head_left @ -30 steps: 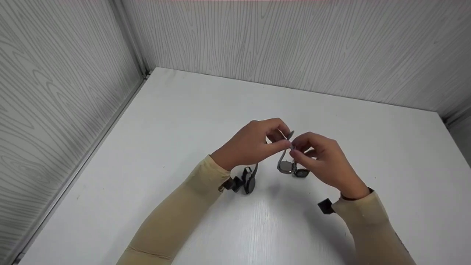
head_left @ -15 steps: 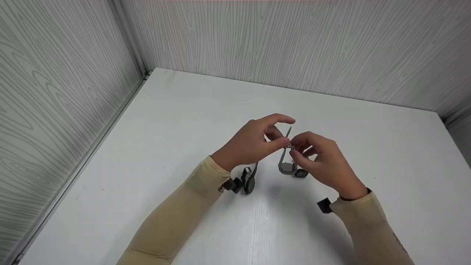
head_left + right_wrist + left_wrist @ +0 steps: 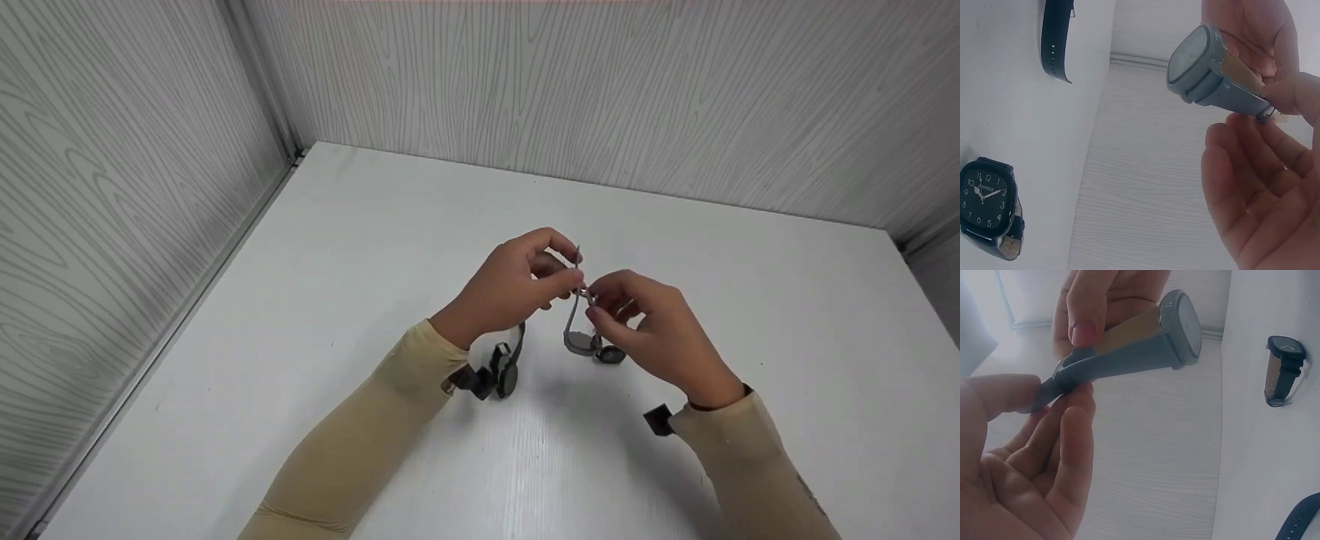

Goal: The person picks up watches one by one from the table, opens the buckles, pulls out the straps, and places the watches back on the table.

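Note:
A grey wristwatch hangs face-down in the air between my hands, its strap looped upward. With thumb and fingers, my left hand pinches the free end of the strap. My right hand grips the other side of the strap close to the metal buckle. In the right wrist view the watch's square grey case tilts up to the left. The strap's tan lining shows in the left wrist view. Fingers partly cover the buckle in the head view.
A black square-faced watch with its strap looped stands on the white table, just beyond the held watch. Another dark watch lies by my left wrist, its strap extended. Grey wood-patterned panels wall the table.
My left index finger lifted off the strap, then came back to it. Both hands and the grey watch shifted slightly left, and the strap's free end stands more upright.

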Tool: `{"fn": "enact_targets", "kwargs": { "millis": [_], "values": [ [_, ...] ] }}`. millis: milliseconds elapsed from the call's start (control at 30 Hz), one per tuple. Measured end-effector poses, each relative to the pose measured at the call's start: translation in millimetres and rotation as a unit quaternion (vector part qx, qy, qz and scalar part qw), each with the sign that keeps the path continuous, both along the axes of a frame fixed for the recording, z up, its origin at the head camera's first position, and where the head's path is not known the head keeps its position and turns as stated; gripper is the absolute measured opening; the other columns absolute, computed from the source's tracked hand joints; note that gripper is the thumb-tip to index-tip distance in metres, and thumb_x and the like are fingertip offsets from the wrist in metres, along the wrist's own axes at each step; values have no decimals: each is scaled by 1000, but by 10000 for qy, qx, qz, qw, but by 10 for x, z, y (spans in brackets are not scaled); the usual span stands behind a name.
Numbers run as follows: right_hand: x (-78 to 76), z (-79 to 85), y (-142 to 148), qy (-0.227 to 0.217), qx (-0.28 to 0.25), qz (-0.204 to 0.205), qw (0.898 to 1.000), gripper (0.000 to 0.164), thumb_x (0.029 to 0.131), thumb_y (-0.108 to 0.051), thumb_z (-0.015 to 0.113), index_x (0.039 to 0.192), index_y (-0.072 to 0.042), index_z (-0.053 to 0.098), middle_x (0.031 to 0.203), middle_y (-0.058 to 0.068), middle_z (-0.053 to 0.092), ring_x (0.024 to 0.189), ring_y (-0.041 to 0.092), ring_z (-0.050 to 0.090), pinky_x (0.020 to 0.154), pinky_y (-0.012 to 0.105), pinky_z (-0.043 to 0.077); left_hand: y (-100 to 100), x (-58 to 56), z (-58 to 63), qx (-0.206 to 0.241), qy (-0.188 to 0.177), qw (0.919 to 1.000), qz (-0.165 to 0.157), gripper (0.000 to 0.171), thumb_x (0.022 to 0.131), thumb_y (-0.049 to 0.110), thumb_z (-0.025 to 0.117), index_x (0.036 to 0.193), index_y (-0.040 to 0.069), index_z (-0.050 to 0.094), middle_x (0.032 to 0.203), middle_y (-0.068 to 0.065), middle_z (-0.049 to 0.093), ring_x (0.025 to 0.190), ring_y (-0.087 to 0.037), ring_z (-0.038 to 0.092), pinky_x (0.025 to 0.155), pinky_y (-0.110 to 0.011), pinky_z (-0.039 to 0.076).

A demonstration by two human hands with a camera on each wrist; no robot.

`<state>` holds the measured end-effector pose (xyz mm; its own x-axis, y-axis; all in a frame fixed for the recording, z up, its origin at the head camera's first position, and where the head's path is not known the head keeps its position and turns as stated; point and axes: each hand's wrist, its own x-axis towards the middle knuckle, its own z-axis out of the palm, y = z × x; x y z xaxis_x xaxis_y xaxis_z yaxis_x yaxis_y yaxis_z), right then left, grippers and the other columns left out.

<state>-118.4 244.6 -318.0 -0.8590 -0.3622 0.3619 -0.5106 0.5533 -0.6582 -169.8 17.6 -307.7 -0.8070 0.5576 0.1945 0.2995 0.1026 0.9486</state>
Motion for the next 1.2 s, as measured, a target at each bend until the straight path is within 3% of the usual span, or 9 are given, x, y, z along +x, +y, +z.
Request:
{"fn": "enact_targets", "kwargs": {
  "millis": [233,467,667,833,1000,1200],
  "values": [
    [-5,0,3,-60,113,-112,9999,17,94,-2,72,110,-10,69,89,-9,68,78,10,65,71,25,54,10,37,24,-154,228,9995,130,21,100,27,70,118,17,65,95,4,77,90,-12,72,80,-33,56],
    [-18,-25,20,-124,-194,-50,9997,16,96,0,69,108,-10,67,90,-9,68,75,13,66,67,25,54,27,58,40,-259,483,9982,242,22,99,27,72,118,16,67,90,10,76,89,-8,72,80,-32,54],
    [-11,-4,13,42,8,-75,10000,21,93,0,71,110,-10,66,91,-10,67,78,11,65,71,25,55,44,74,41,-164,275,9992,222,22,98,26,73,117,15,67,86,7,77,86,-12,74,81,-33,55],
    [3,-9,-18,659,337,-239,9970,28,89,3,72,113,-8,63,94,-5,66,78,7,62,69,23,54,67,90,38,-265,108,9995,103,21,99,26,72,117,16,66,87,5,78,85,-13,73,79,-32,56],
    [20,-13,-41,1582,800,-247,9838,23,87,7,68,104,-7,61,96,2,65,76,8,62,66,24,55,80,92,38,-333,71,9994,-28,19,101,24,70,118,16,65,86,8,77,84,-16,73,77,-32,57],
    [33,-27,-52,2067,1158,-417,9706,23,83,9,70,97,-7,61,88,2,63,67,8,59,57,25,52,89,89,23,-324,103,9993,-127,15,101,22,69,115,17,64,87,8,76,83,-13,71,75,-31,56]
  ]
}}
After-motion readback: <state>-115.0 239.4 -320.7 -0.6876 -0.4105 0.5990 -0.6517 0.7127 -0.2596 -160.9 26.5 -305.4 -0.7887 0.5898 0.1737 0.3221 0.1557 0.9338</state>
